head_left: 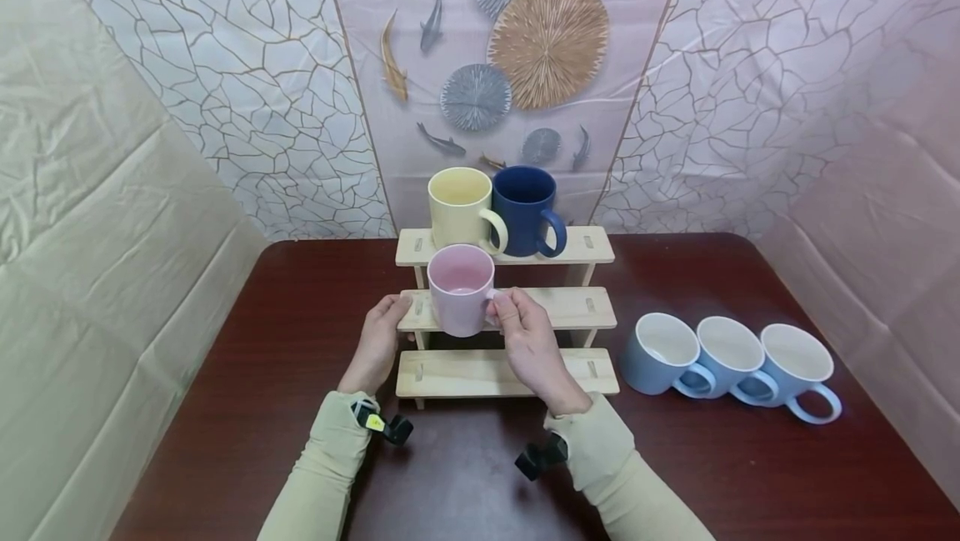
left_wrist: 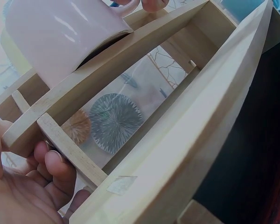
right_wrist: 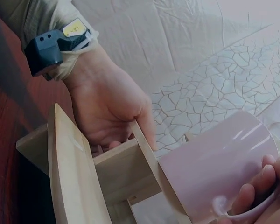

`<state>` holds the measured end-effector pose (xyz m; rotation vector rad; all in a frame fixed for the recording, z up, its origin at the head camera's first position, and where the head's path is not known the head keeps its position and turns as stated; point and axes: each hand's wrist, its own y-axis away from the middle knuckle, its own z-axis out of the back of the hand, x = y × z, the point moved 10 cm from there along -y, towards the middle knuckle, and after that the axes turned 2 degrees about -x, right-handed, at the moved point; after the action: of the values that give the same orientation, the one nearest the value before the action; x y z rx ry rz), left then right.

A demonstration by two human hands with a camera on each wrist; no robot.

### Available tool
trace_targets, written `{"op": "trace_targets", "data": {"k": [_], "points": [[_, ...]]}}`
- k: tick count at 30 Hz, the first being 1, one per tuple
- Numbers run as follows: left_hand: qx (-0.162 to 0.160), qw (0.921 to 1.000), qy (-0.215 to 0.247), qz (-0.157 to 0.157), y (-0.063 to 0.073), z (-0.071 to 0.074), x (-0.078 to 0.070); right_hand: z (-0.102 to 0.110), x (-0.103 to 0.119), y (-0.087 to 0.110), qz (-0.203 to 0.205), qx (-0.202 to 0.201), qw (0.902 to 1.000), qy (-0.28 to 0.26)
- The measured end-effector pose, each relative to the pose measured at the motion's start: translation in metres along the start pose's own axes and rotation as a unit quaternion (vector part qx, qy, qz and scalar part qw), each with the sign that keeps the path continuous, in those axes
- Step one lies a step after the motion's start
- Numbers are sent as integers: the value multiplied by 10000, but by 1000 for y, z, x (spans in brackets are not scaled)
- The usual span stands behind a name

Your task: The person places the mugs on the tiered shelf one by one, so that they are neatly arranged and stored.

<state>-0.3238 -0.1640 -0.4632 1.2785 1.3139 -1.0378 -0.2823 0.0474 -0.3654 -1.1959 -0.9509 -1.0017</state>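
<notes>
A pink mug (head_left: 459, 308) stands at the left part of the middle tier of a three-tier wooden stand (head_left: 558, 308). My right hand (head_left: 534, 349) grips its handle, with the fingers through the loop in the right wrist view. In the left wrist view a dark gap shows under part of the mug's base, so I cannot tell whether it rests fully on the board. My left hand (head_left: 375, 345) holds the left end of that tier, thumb on top and fingers curled below. Behind, the top tier carries a yellow mug (head_left: 453, 212) and a navy mug (head_left: 517, 212), side by side.
To the right of the stand, three light blue mugs (head_left: 660, 366) with white insides stand in a row on the dark red table (head_left: 225, 391). Patterned cloth (head_left: 262, 41) hangs behind the table, with plain cloth at both sides.
</notes>
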Motion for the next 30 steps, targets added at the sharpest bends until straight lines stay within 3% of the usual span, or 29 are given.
{"op": "trace_targets", "data": {"k": [5, 13, 21, 30], "points": [[-3, 10000, -17, 34, 0, -1, 1, 1, 0, 0, 22, -47, 10000, 37], [10, 10000, -70, 58, 1, -1, 0, 3, -2, 0, -335, 164, 9992, 135], [8, 9999, -95, 76, 1, -1, 1, 3, -1, 2, -281, 184, 9993, 170], [-20, 9999, -67, 90, 2, -1, 1, 23, 3, 9, -220, 96, 9923, 1219]]}}
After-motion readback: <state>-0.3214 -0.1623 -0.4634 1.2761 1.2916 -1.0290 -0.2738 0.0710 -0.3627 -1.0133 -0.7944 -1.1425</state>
